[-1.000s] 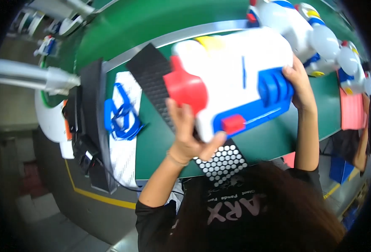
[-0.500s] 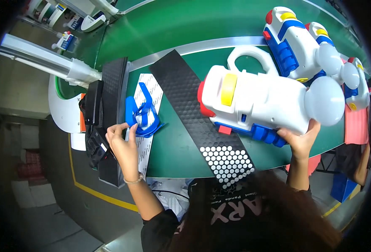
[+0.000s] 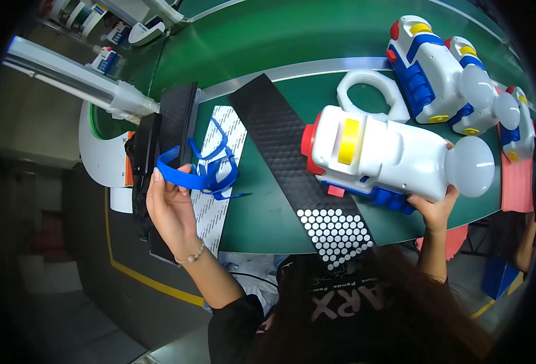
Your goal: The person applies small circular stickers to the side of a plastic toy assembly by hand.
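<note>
My left hand (image 3: pixel 174 212) pinches a curved blue strip (image 3: pixel 184 178) between thumb and fingers, raised beside a small heap of similar blue strips (image 3: pixel 224 176). That heap lies on a white sheet (image 3: pixel 210 227) with rows of small dark marks. My right hand (image 3: pixel 436 212) grips the near right side of a chunky white toy (image 3: pixel 395 151), close to its translucent round dome (image 3: pixel 471 167). The toy has a yellow band, red parts at its left end and blue parts along its near side. Part of my right fingers is hidden behind it.
Under the toy's left end runs a black dimpled strip (image 3: pixel 274 133) with white round dots at its near end. A white foam ring (image 3: pixel 401 100) lies behind the toy. Several similar toys (image 3: pixel 425 73) stand at the far right. Black flat pieces (image 3: pixel 177 115) lie at the left.
My left hand has lifted one blue strip from the heap and turned palm up. The toy in my right hand has tilted slightly, and the whole view has shifted a little.
</note>
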Demonstrator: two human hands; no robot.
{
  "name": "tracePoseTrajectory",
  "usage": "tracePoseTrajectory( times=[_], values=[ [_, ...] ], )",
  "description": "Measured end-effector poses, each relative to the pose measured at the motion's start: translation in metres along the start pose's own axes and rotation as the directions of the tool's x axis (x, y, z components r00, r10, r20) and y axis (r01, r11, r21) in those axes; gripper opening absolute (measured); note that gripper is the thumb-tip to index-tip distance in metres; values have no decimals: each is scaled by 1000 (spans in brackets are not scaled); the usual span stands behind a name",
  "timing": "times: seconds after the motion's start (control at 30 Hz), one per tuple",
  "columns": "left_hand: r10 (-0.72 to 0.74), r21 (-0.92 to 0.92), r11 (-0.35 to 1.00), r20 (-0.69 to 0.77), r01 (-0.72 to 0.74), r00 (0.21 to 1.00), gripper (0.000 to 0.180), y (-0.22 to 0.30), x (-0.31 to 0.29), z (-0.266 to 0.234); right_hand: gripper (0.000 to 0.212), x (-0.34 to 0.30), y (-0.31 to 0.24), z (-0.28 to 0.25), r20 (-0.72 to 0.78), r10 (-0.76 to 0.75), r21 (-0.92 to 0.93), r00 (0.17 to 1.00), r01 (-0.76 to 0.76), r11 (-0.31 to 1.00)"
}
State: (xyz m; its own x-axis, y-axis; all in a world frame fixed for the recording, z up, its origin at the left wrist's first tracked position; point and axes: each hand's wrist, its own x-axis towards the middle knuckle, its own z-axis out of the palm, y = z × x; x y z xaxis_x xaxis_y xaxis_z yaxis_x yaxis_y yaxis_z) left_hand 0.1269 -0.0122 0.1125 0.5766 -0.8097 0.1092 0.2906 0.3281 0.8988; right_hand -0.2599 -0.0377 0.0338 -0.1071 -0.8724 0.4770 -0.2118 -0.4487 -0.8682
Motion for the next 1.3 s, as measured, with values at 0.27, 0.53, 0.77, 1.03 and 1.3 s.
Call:
tracePoseTrajectory(
  times=[0.27,0.53,0.77,1.03,1.3],
  values=[
    [-3,162,986,223,-35,975,13,12,-28,36,104,-6,9,-7,-6,40,12,999,-39,999],
    [-109,259,966,341,18,934,14,13,-40,71,108,-5,5,-2,22,68,26,997,-68,997],
    [-158,470,875,498,-112,853,26,15,-40,105,106,-2,-5,-1,89,219,40,972,-223,974],
    [-439,428,887,659,176,611,25,16,-28,166,106,-2,-1,-6,193,173,-32,966,-170,985],
    [-552,254,763,735,595,394,26,-14,-21,189,108,9,-4,-6,236,-144,-92,961,169,981]
  ],
)
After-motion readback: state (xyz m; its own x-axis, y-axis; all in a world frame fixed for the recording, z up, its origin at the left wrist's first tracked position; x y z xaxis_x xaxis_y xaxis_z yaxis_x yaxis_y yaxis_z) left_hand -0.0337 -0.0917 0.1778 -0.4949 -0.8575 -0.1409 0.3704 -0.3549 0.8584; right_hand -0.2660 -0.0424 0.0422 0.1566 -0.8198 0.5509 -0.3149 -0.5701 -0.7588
